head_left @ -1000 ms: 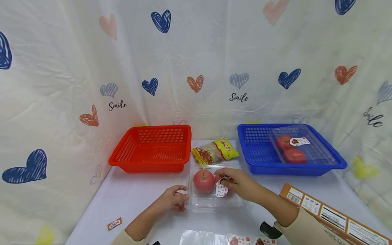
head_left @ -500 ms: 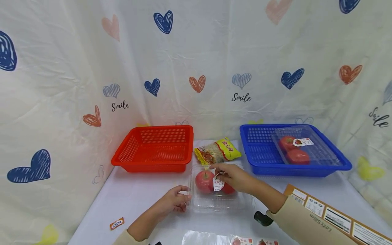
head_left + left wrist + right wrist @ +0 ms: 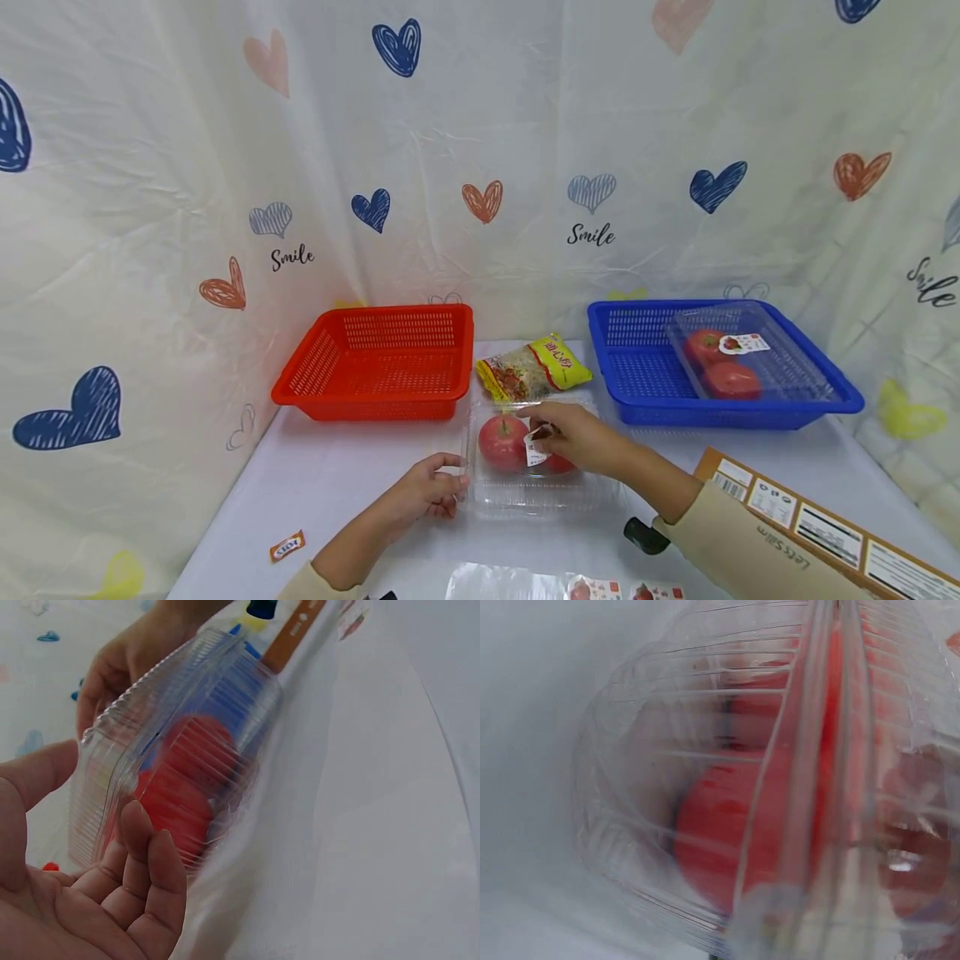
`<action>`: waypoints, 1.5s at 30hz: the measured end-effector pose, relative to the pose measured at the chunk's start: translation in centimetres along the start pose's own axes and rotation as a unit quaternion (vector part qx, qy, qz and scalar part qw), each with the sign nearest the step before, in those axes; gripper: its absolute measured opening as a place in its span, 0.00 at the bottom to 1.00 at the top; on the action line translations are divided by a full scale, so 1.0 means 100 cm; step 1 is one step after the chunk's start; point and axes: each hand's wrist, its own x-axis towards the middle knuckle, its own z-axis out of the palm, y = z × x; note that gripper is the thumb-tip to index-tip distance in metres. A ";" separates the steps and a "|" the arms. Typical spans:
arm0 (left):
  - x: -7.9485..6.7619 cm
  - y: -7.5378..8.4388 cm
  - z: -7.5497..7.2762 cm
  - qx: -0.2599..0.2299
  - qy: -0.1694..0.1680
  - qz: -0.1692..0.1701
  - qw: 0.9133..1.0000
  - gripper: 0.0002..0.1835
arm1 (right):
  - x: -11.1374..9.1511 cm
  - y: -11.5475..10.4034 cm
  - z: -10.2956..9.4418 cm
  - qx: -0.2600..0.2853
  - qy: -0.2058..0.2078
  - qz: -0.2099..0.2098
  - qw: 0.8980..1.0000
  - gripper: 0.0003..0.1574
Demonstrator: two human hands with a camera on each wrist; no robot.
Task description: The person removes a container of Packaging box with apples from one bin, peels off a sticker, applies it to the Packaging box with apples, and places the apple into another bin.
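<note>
A clear plastic clamshell box [image 3: 525, 496] with two red apples [image 3: 501, 443] inside lies closed on the table. Over its lid, my right hand [image 3: 573, 433] pinches a white sticker label [image 3: 536, 448], which hangs tilted beside the left apple. Whether the label touches the lid cannot be told. My left hand [image 3: 431, 487] rests its relaxed fingertips against the box's left side. In the left wrist view, that hand's fingers [image 3: 161, 877] lie loosely bent at the ribbed box wall [image 3: 127, 735]. The right wrist view is blurred, with the ribbed box filling it.
A red basket [image 3: 375, 408] stands back left. In the blue basket [image 3: 720, 417], back right, is another labelled box of apples [image 3: 720, 367]. Between them lies a yellow food packet [image 3: 534, 369]. A sticker sheet [image 3: 510, 583], small orange packet [image 3: 287, 547] and brown carton [image 3: 817, 525] are nearer.
My right hand and the label have shifted slightly left over the lid, and the label has tilted. The left hand stays at the box's side.
</note>
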 end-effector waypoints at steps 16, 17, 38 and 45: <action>-0.002 0.001 0.001 0.003 0.001 0.002 1.000 0.28 | -0.003 0.009 -0.003 -0.006 -0.012 -0.004 1.000 0.32; -0.002 0.001 0.001 0.003 0.001 0.001 1.000 0.28 | -0.003 0.009 -0.004 -0.001 -0.016 -0.001 1.000 0.33; 0.000 -0.002 0.001 -0.007 0.003 0.006 1.000 0.28 | 0.010 0.014 0.000 -0.016 -0.041 0.042 0.998 0.34; 0.002 -0.002 0.000 -0.006 -0.004 0.012 1.000 0.26 | 0.014 0.007 0.012 -0.051 0.033 0.070 0.996 0.25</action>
